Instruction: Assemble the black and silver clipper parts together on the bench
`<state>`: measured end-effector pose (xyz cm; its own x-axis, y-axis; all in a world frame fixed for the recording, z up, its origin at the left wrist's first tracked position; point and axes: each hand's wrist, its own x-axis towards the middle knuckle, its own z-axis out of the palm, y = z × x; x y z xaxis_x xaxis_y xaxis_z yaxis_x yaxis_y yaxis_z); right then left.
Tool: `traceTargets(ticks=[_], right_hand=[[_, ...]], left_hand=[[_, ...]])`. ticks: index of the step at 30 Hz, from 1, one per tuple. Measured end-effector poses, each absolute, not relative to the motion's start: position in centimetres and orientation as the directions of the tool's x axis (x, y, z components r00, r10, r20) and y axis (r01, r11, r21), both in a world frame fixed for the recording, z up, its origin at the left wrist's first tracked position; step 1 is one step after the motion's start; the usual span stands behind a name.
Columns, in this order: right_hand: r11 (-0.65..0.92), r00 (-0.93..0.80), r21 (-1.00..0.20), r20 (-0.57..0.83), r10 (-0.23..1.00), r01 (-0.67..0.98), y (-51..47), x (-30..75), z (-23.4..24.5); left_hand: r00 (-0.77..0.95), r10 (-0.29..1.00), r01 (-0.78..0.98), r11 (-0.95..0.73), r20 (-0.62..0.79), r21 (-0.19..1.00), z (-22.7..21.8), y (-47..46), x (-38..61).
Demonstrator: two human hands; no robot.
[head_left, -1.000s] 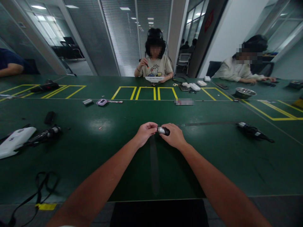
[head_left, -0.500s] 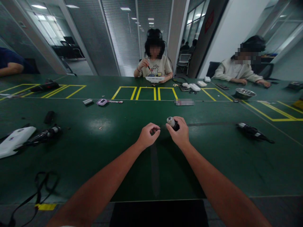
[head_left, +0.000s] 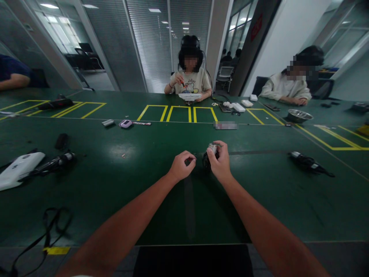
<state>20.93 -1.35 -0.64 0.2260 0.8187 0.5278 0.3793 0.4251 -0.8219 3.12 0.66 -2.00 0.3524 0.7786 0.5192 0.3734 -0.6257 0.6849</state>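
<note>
My right hand (head_left: 222, 165) is wrapped round a small cylindrical object (head_left: 206, 161), black on its side with a silvery end, just above the table. Its exact kind does not show. To the left of it, separated by a small gap, is my left hand (head_left: 179, 167) with thumb and fingertips pinched together. Whatever is between those fingertips, if anything, is too small to make out.
On the green table (head_left: 161, 207) lie a black cable bundle (head_left: 309, 163) at right and a white device (head_left: 21, 169) with another bundle (head_left: 57, 163) at left. A lilac gadget (head_left: 126, 123) and metal bowl (head_left: 300, 115) are farther back. Co-workers sit opposite.
My right hand has turned the cylindrical object, so its silvery end no longer faces me and more of its dark side shows. My left hand stays pinched in nearly the same place.
</note>
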Motion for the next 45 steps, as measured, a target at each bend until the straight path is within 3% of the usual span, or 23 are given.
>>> traceTargets(ticks=[3,8,11,14,16,20,23,26,32,38,45], right_hand=[[0.391,0.210,-0.889,0.441,0.873,0.239,-1.0,20.8,-0.9],[0.342,0.227,-0.924,0.374,0.899,0.169,-0.8,20.7,-1.1],[0.315,0.293,-0.929,0.361,0.885,0.194,-0.5,21.8,-1.2],[0.272,0.347,-0.899,0.391,0.853,0.344,-0.3,24.8,-0.7],[0.218,0.341,-0.802,0.459,0.821,0.556,-0.4,27.9,0.0],[0.060,0.199,-0.427,0.536,0.821,0.902,-0.8,35.6,1.6],[-0.114,0.167,-0.152,0.404,0.899,0.982,-1.3,41.3,2.2],[-0.259,0.251,-0.007,0.275,0.928,0.966,-1.8,45.9,2.3],[-0.502,0.499,0.062,0.057,0.865,0.863,-1.4,51.6,1.9],[-0.552,0.550,0.012,0.074,0.832,0.834,0.4,53.9,1.7],[-0.605,0.598,0.079,0.095,0.796,0.792,0.9,54.6,0.6]], left_hand=[[0.343,0.785,0.366,-0.618,0.517,0.696,-2.0,0.7,3.0],[0.324,0.797,0.351,-0.602,0.510,0.717,-2.0,0.8,2.9],[0.309,0.815,0.357,-0.578,0.491,0.734,-1.9,0.9,2.8],[0.318,0.818,0.342,-0.570,0.479,0.747,-1.8,0.9,2.7],[0.331,0.810,0.324,-0.580,0.485,0.748,-1.8,0.9,2.6],[0.349,0.794,0.301,-0.598,0.497,0.743,-2.0,0.9,2.5],[0.363,0.792,0.298,-0.598,0.491,0.744,-2.0,0.8,2.4],[0.362,0.805,0.308,-0.579,0.469,0.755,-1.9,0.8,2.3],[0.358,0.813,0.317,-0.568,0.459,0.759,-1.8,0.8,2.2],[0.370,0.819,0.320,-0.556,0.439,0.767,-1.9,0.9,2.2],[0.354,0.832,0.305,-0.534,0.426,0.789,-2.1,1.0,2.3]])
